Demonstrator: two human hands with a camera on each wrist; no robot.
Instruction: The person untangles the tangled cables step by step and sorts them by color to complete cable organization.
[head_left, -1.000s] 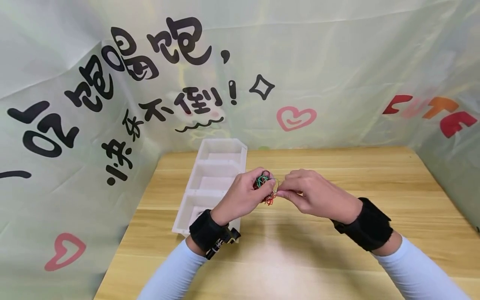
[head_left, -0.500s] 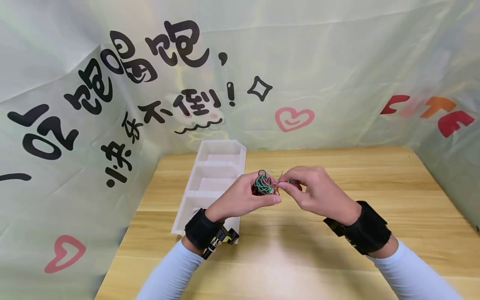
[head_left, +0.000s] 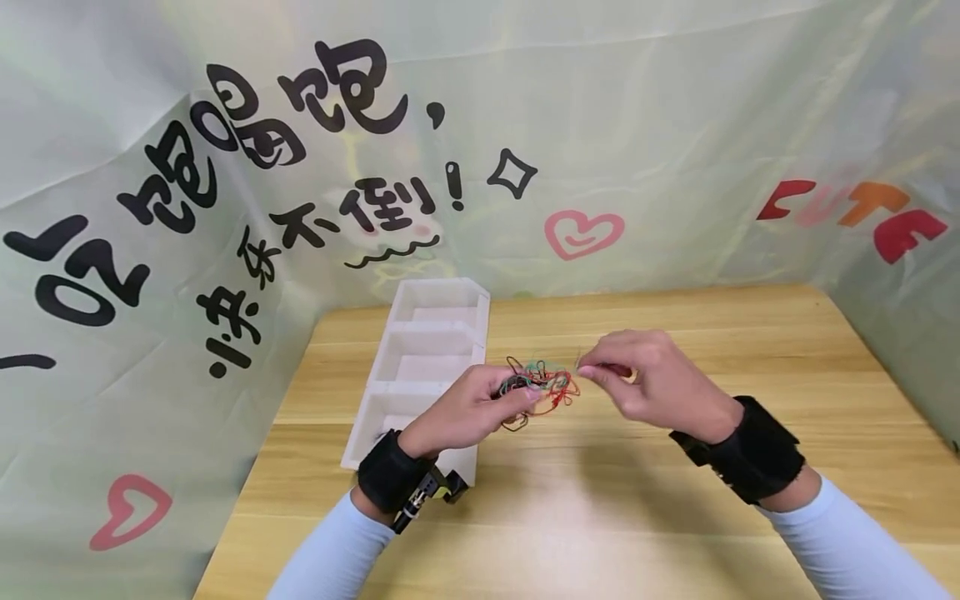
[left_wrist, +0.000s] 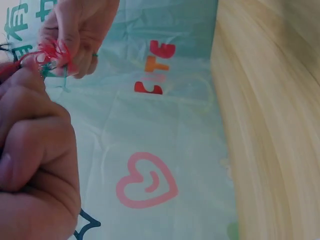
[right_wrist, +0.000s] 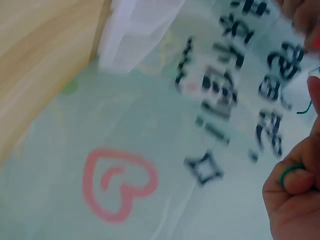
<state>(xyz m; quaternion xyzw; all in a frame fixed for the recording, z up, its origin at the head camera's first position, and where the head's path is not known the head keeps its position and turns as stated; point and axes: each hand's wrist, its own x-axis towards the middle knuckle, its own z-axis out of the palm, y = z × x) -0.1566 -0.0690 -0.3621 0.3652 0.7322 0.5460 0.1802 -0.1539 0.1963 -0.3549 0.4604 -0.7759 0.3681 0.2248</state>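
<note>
In the head view my left hand [head_left: 465, 408] grips a tangled bundle of thin red, green and black wires [head_left: 557, 388], thumb on top. Loose loops stick out to the right and below. My right hand [head_left: 641, 375] is just right of the bundle, thumb and forefinger pinching the end of a thin wire. The left wrist view has the red and green wires [left_wrist: 50, 54] between both hands, with my left hand's fingers [left_wrist: 37, 140] curled. In the right wrist view a short green wire [right_wrist: 303, 111] juts out by the thumb, and a green loop [right_wrist: 289, 172] circles a curled finger.
A white three-compartment tray [head_left: 429, 386] lies left of the hands on the wooden table [head_left: 637, 517]; the left arm partly covers its front compartment, where something small and whitish shows. Printed cloth walls [head_left: 675, 167] enclose the table's back and sides.
My right hand has drawn away to the right of my left hand. The left hand has turned and shifted slightly left and down, and the wire bundle now spreads out beyond its fingers.
</note>
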